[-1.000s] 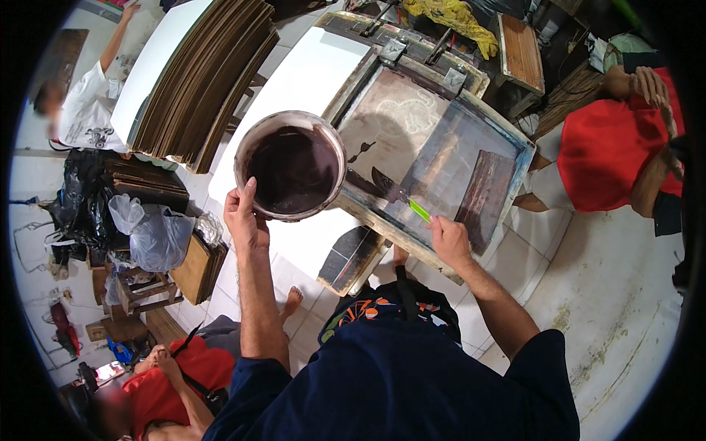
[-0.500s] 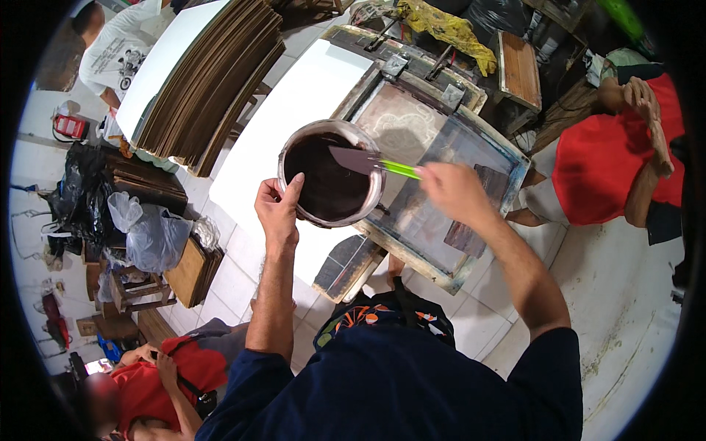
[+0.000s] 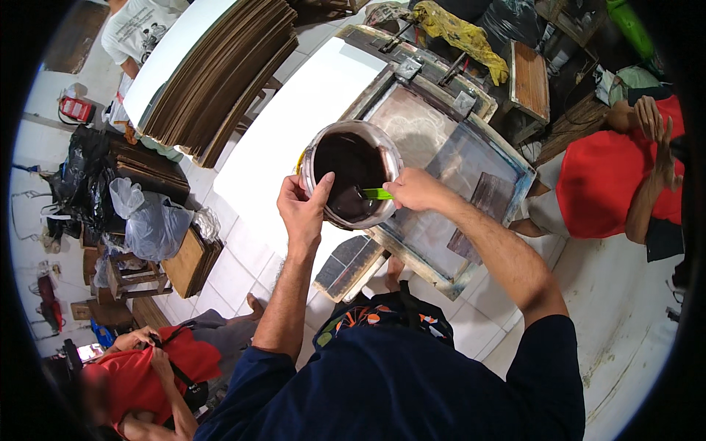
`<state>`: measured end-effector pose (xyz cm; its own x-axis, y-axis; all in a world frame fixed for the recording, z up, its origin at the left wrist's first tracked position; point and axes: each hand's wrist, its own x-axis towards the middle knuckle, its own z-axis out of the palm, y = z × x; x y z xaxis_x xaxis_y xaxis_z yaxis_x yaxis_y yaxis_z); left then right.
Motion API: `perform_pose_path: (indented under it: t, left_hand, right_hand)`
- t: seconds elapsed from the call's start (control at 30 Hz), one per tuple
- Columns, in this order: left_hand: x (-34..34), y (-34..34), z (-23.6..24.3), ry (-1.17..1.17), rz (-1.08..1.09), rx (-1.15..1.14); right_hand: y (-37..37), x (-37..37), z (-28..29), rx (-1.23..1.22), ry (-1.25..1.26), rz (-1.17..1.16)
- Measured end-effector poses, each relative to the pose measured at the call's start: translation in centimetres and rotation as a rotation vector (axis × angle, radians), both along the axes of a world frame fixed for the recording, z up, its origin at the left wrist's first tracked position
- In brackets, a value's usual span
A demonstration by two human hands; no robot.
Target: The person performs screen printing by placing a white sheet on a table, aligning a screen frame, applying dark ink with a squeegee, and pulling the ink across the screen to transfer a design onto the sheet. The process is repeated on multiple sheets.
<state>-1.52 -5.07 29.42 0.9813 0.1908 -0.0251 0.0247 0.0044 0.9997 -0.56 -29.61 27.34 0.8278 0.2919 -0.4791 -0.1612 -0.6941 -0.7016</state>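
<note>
My left hand (image 3: 303, 208) grips the near left rim of a white plastic bucket (image 3: 394, 151), thumb over the edge. The bucket is tilted toward me and holds dark brown, paint-like liquid (image 3: 346, 158). In my right hand (image 3: 417, 189) is a knife with a bright green handle (image 3: 376, 194). Its blade is down in the dark liquid and mostly hidden. The bucket is held above a screen-printing frame (image 3: 471, 117), whose mesh (image 3: 419, 114) shows a pale pattern. A dark, stained flat strip (image 3: 478, 213) lies on the frame's right part.
A white board (image 3: 272, 140) extends left of the frame. Beyond it stands a tall stack of boards (image 3: 220, 73). People in red shirts are at the right (image 3: 614, 180) and lower left (image 3: 158, 375); another in white (image 3: 140, 29) is at upper left. A yellow cloth (image 3: 460, 33) hangs behind the frame.
The knife's blade has gone from above the bucket's mouth down into the liquid. My right hand has come left to the rim. The bucket appears slightly farther right in view.
</note>
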Motion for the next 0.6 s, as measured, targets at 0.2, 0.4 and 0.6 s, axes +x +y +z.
perform_pose_path:
  t: [0.2, 0.4, 0.6]
  left_hand:
    - [0.2, 0.4, 0.4, 0.046, 0.009, 0.013]
    - [1.2, 2.5, 0.0, 0.108, 0.047, -0.105]
    - [2.7, 4.8, -1.0, 0.185, 0.14, -0.236]
  right_hand:
    - [-2.5, 0.0, -0.9, 0.5, 0.439, -0.274]
    - [-4.0, -0.9, -0.5, 0.533, 0.406, -0.361]
    - [-6.1, -1.8, 1.9, 0.542, 0.322, -0.458]
